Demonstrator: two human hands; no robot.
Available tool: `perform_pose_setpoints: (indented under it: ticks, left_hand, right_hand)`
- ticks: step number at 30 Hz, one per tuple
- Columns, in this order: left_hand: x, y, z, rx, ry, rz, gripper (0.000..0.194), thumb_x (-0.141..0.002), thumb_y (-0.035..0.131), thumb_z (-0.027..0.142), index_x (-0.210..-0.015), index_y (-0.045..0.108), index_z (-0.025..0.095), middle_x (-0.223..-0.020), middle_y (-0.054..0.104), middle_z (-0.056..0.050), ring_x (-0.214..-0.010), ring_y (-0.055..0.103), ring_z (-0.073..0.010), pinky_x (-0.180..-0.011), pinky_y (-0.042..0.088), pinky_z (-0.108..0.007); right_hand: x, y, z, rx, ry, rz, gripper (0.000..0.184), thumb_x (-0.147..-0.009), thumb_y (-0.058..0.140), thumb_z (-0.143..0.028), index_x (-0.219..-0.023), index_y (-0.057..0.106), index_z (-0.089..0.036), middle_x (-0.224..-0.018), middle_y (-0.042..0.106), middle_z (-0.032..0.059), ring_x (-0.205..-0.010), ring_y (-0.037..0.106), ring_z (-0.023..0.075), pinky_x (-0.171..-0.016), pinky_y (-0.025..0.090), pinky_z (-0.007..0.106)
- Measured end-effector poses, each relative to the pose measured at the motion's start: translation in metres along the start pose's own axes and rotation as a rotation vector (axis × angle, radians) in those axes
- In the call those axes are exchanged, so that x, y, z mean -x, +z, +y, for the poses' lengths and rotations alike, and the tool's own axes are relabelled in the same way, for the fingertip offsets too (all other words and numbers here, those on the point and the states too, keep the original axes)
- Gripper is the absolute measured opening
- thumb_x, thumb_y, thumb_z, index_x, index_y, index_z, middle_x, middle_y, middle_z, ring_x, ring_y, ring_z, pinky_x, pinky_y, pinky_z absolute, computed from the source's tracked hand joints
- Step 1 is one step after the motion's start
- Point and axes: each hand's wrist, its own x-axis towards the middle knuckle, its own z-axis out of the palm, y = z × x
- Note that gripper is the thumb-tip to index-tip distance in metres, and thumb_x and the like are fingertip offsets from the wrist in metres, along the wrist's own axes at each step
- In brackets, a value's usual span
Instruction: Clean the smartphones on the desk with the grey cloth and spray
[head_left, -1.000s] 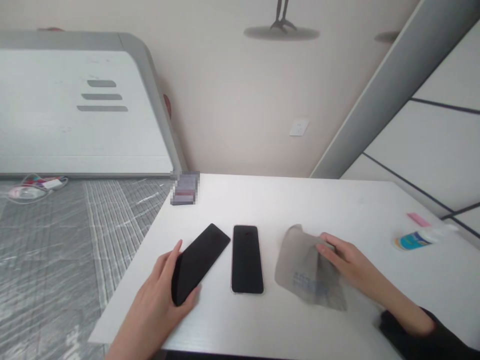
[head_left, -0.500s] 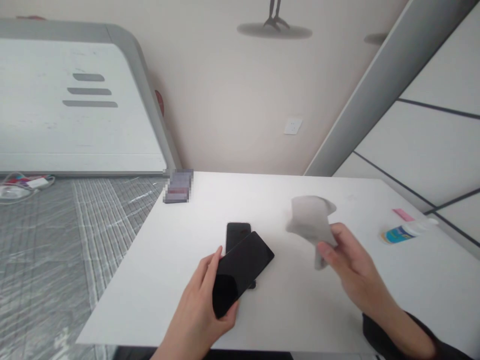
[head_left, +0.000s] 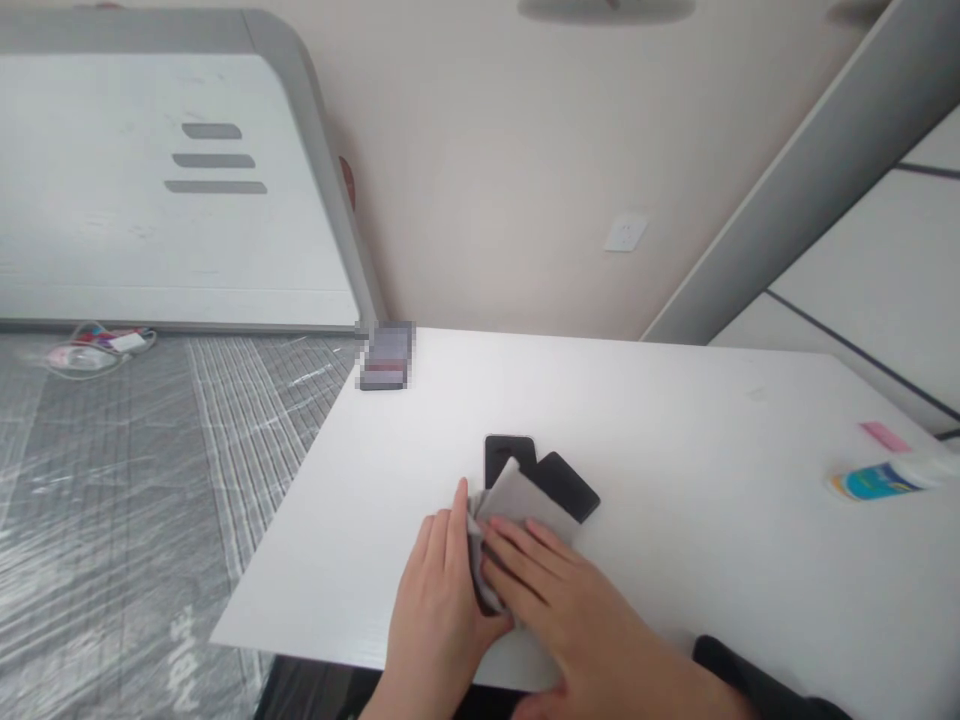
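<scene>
Held phone (head_left: 571,488): long axis slants away rightward | left hand (head_left: 439,590) clamped on near end | right hand (head_left: 577,600) flat on cloth (head_left: 525,502) atop

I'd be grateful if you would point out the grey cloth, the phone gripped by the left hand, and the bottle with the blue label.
Grey cloth (head_left: 529,497): head view, its upper part, above the right fingers.
Gripped phone (head_left: 568,487): head view, its exposed far end.
Bottle (head_left: 883,482): head view, its blue label.
</scene>
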Motion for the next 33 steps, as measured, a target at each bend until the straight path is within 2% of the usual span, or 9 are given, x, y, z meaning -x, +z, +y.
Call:
perform_pose_setpoints:
  ticks: [3, 6, 8, 11, 15, 21, 26, 30, 33]
  left_hand:
    - [0.002, 0.001, 0.000, -0.004, -0.014, -0.001, 0.124, -0.072, 0.078, 0.013, -0.167, -0.001, 0.018, -0.114, 0.063, -0.010, -0.101, 0.064, -0.0305, -0.091, 0.059, -0.046]
    - [0.001, 0.003, 0.002, -0.016, -0.017, -0.006, 0.126, -0.078, 0.084, 0.034, -0.167, -0.003, 0.016, -0.116, 0.064, -0.012, -0.103, 0.065, -0.0325, -0.090, 0.059, -0.047]
    - [-0.001, 0.005, 0.004, -0.014, -0.028, -0.025, 0.131, -0.077, 0.086, 0.041, -0.167, -0.007, 0.016, -0.117, 0.066, -0.013, -0.102, 0.068, -0.0324, -0.088, 0.060, -0.045]
    - [-0.003, 0.005, 0.007, -0.016, -0.005, -0.055, 0.146, -0.068, 0.091, 0.032, -0.165, -0.018, 0.019, -0.136, 0.062, -0.019, -0.111, 0.070, -0.0347, -0.091, 0.061, -0.045]
    - [-0.005, 0.002, 0.009, -0.016, -0.001, -0.071, 0.143, -0.067, 0.086, 0.021, -0.163, -0.020, 0.018, -0.145, 0.060, -0.023, -0.108, 0.072, -0.0340, -0.091, 0.061, -0.046]
    - [-0.010, 0.001, 0.014, -0.044, 0.011, -0.015, 0.131, -0.064, 0.087, 0.025, -0.163, 0.002, 0.013, -0.125, 0.071, -0.018, -0.098, 0.072, -0.0335, -0.082, 0.064, -0.046]
    - [-0.011, 0.000, 0.015, -0.063, 0.020, -0.008, 0.132, -0.066, 0.088, 0.028, -0.163, 0.000, 0.011, -0.116, 0.073, -0.015, -0.094, 0.071, -0.0324, -0.081, 0.064, -0.045]
    - [-0.007, 0.002, 0.009, -0.036, -0.001, -0.063, 0.132, -0.070, 0.083, 0.026, -0.165, -0.008, 0.014, -0.133, 0.066, -0.019, -0.102, 0.070, -0.0330, -0.087, 0.062, -0.045]
    - [-0.006, 0.003, 0.004, -0.019, -0.016, -0.099, 0.129, -0.068, 0.072, 0.012, -0.164, -0.013, 0.019, -0.141, 0.063, -0.018, -0.105, 0.070, -0.0310, -0.090, 0.061, -0.043]
  right_hand:
    - [-0.001, -0.007, 0.010, -0.009, 0.000, -0.058, 0.097, -0.092, 0.051, -0.082, -0.164, 0.038, -0.018, -0.167, 0.042, 0.0130, -0.154, 0.042, 0.0308, -0.128, 0.035, 0.048]
    - [0.004, -0.009, 0.032, 0.142, 0.175, 0.029, 0.100, -0.093, 0.051, -0.080, -0.168, 0.026, -0.018, -0.168, 0.037, 0.0170, -0.154, 0.041, 0.0369, -0.123, 0.041, 0.058]
    - [0.005, -0.005, 0.034, 0.202, 0.217, 0.081, 0.111, -0.090, 0.055, -0.082, -0.169, 0.016, -0.015, -0.169, 0.033, 0.0210, -0.154, 0.038, 0.0418, -0.121, 0.040, 0.064]
    - [0.004, 0.004, 0.011, 0.124, 0.093, 0.023, 0.127, -0.083, 0.058, -0.088, -0.169, 0.006, -0.011, -0.172, 0.024, 0.0204, -0.157, 0.032, 0.0399, -0.126, 0.035, 0.058]
    - [0.003, 0.005, -0.008, 0.011, 0.015, -0.057, 0.115, -0.087, 0.060, -0.082, -0.170, 0.011, -0.018, -0.173, 0.025, 0.0117, -0.157, 0.035, 0.0312, -0.129, 0.033, 0.045]
    - [0.020, -0.013, 0.031, 0.178, 0.144, 0.058, 0.110, -0.088, 0.043, -0.088, -0.170, 0.014, -0.021, -0.171, 0.032, 0.0150, -0.155, 0.038, 0.0374, -0.121, 0.043, 0.059]
    - [0.018, -0.028, 0.038, 0.118, 0.155, 0.062, 0.094, -0.098, 0.021, -0.082, -0.170, 0.015, -0.021, -0.171, 0.032, 0.0121, -0.158, 0.032, 0.0334, -0.125, 0.035, 0.061]
    - [0.005, -0.015, 0.018, 0.107, 0.113, 0.044, 0.099, -0.094, 0.038, -0.085, -0.168, 0.023, -0.022, -0.172, 0.029, 0.0145, -0.159, 0.028, 0.0387, -0.126, 0.030, 0.064]
    - [-0.001, -0.004, -0.001, -0.012, 0.031, -0.040, 0.111, -0.086, 0.055, -0.087, -0.168, 0.025, -0.018, -0.171, 0.033, 0.0152, -0.158, 0.031, 0.0370, -0.131, 0.025, 0.056]
